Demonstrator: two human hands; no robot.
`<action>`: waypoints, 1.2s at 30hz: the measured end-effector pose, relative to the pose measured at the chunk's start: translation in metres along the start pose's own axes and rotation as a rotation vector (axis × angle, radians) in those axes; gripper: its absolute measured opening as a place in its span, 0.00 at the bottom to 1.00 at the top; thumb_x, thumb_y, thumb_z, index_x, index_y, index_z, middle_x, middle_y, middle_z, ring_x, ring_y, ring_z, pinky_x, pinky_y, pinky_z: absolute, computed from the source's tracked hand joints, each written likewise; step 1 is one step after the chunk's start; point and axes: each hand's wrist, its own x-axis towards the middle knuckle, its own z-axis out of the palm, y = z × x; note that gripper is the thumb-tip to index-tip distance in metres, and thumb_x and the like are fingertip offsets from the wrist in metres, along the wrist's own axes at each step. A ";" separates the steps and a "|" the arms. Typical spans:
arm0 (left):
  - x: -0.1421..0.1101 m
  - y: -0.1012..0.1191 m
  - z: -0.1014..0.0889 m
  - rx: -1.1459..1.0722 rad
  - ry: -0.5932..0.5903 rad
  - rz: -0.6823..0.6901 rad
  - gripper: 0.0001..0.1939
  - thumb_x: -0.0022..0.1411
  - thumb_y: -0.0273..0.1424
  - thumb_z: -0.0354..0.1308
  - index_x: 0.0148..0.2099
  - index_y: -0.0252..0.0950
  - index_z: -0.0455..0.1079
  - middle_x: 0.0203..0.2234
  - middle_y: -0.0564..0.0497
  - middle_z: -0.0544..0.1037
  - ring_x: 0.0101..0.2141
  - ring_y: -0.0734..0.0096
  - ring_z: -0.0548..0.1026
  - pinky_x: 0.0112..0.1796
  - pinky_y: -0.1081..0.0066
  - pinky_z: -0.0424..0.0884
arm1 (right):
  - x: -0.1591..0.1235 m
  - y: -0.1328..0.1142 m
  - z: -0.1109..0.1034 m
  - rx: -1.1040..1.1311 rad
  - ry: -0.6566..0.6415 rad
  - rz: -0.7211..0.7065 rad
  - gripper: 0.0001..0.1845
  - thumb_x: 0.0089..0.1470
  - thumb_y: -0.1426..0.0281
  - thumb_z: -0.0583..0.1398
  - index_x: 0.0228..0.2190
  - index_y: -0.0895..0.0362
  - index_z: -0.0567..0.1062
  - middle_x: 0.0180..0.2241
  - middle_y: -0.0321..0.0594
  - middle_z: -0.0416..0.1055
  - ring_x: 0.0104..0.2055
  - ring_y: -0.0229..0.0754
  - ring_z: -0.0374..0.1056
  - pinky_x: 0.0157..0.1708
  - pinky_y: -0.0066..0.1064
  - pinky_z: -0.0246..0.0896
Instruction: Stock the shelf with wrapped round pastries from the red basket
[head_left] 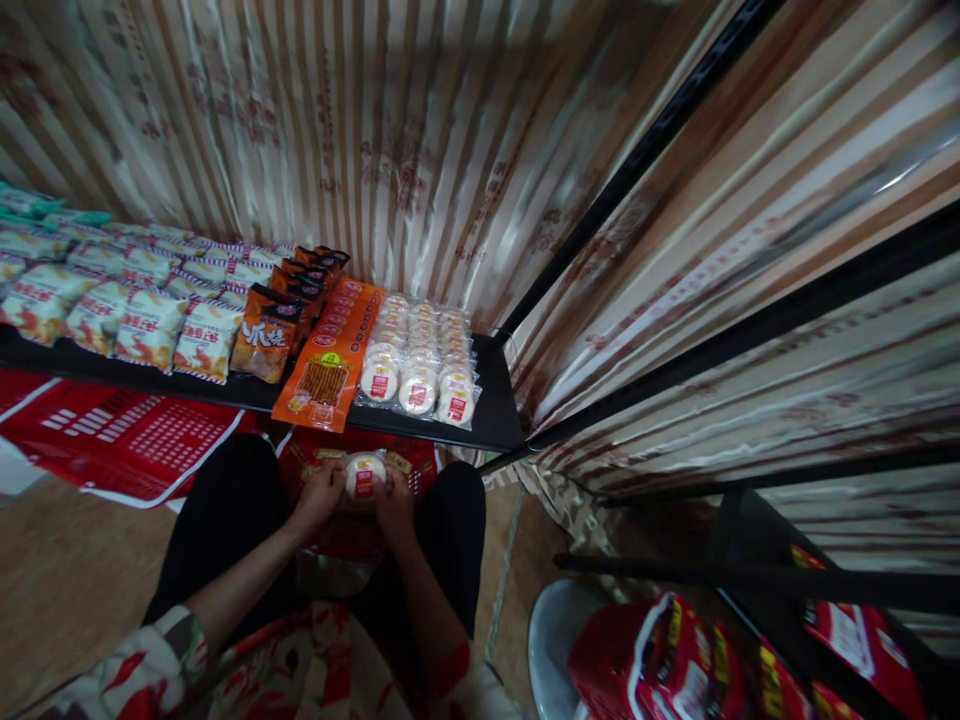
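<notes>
A round white wrapped cake (364,478) with a red label is held between my two hands, low between my knees. My left hand (321,497) grips its left edge, and my right hand (395,503) grips its right edge. Just ahead, rows of matching wrapped cakes (418,385) stand at the right end of a black shelf (491,395). Beside them leans an orange snack packet (330,360), its lower end jutting past the shelf's front edge. Below my hands are more small packages, partly hidden by my fingers.
Dark orange packets (264,335) and several white snack bags (206,340) line the shelf's left side. Black frame bars (675,375) slant across the right, before a striped curtain (420,130). A red bag (150,435) lies under the shelf. Red packages (667,660) sit by a pale basin (551,640).
</notes>
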 end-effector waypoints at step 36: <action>0.044 0.081 -0.013 0.269 0.445 0.503 0.24 0.55 0.27 0.51 0.55 0.32 0.56 0.48 0.41 0.67 0.50 0.59 0.65 0.49 0.61 0.64 | 0.088 -0.080 -0.023 0.039 0.162 -0.195 0.12 0.49 0.71 0.55 0.38 0.58 0.71 0.32 0.41 0.73 0.31 0.38 0.69 0.33 0.27 0.63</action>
